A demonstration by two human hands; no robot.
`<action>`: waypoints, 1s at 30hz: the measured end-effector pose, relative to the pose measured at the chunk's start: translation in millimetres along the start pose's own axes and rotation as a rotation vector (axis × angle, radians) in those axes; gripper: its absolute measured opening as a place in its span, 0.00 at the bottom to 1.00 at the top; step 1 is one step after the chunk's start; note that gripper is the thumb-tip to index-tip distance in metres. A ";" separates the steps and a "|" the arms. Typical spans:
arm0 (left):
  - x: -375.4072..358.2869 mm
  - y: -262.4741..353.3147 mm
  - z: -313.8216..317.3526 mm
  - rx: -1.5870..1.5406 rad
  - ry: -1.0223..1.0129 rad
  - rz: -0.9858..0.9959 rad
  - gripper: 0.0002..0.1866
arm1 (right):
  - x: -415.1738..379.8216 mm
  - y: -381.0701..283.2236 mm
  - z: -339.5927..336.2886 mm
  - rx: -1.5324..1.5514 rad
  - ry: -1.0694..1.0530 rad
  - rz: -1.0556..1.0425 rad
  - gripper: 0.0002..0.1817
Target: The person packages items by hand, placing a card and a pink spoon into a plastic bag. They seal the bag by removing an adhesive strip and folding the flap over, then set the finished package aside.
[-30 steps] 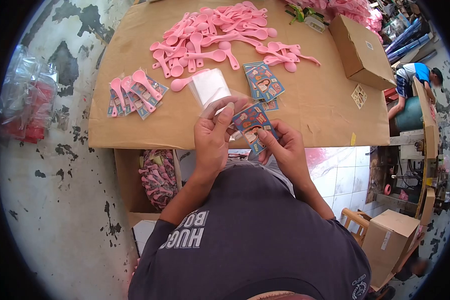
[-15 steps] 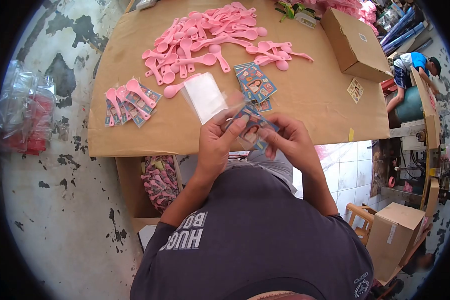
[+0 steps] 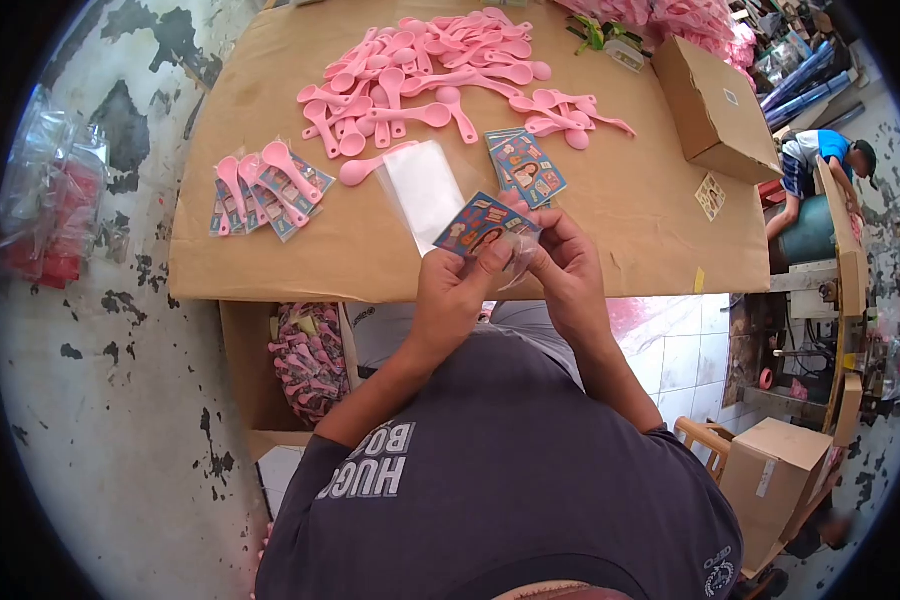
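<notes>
My left hand (image 3: 457, 300) pinches a blue printed card (image 3: 482, 226) between thumb and fingers, over the table's front edge. My right hand (image 3: 570, 272) is closed on a crumpled piece of clear plastic (image 3: 519, 258) at the card's right side. Just behind the hands lie a stack of white and clear plastic bags (image 3: 422, 190) and a stack of blue cards (image 3: 530, 170). A large heap of pink spoons (image 3: 420, 60) covers the back of the table. To the left, several bagged cards with pink spoons (image 3: 288, 172) overlap.
The brown-covered table (image 3: 650, 235) bears a cardboard box (image 3: 712, 112) and a small loose card (image 3: 710, 196) on the right. Under the table sits a box of bagged pink items (image 3: 310, 360). Another person (image 3: 820, 160) bends at the far right.
The card has turned and shows its printed face more fully, held in my left hand. My right hand has moved slightly left and down, with clear plastic in its fingers. The view has shifted slightly.
</notes>
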State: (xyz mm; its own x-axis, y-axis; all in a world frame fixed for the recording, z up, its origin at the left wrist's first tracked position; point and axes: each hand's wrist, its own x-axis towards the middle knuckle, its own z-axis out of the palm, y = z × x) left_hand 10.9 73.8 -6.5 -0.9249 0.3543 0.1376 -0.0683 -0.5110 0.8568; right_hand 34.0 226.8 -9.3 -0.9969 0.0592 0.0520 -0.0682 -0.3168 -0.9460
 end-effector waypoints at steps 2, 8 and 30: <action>-1.2 -1.6 -1.4 -0.005 -0.001 0.011 0.23 | 0.2 1.0 10.6 0.111 0.059 0.049 0.13; 3.0 6.8 -0.2 -0.212 0.087 0.135 0.30 | -10.6 12.3 4.7 0.046 -0.037 0.169 0.13; 18.7 -0.8 0.0 -0.417 0.213 -0.022 0.20 | -11.6 -9.5 15.5 -0.764 0.096 -0.502 0.16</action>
State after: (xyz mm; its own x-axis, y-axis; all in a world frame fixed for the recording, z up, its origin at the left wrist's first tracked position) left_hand -6.3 80.9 -4.6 -0.9748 0.2219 -0.0208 -0.1926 -0.7916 0.5799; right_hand 45.5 214.4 4.1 -0.8475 0.1101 0.5193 -0.4134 0.4767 -0.7758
